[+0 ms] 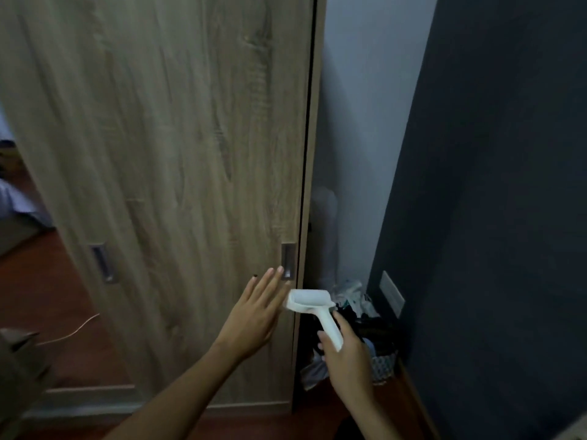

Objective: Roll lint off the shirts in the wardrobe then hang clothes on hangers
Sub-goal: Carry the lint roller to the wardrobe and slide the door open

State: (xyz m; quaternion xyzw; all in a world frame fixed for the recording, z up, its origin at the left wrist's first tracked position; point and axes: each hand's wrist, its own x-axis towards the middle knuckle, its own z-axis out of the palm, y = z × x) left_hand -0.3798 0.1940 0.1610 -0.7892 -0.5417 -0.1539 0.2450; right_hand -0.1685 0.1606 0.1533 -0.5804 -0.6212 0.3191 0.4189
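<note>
A tall wooden wardrobe [165, 154] with sliding doors fills the left and middle of the view. Its doors look closed, so no shirts or hangers show. My left hand [254, 315] stretches out flat with straight fingers, its fingertips just below and left of the recessed metal handle [287, 260] on the right door. My right hand [346, 354] grips the handle of a white lint roller [309, 300], whose roll points left, close to my left hand's fingers.
A second recessed handle [103, 263] sits on the left door. A basket of crumpled clothes [365, 328] stands in the narrow gap between the wardrobe and a dark wall [492, 217]. A wall socket [392, 293] is on that wall. A thin cable [76, 331] lies on the reddish floor at left.
</note>
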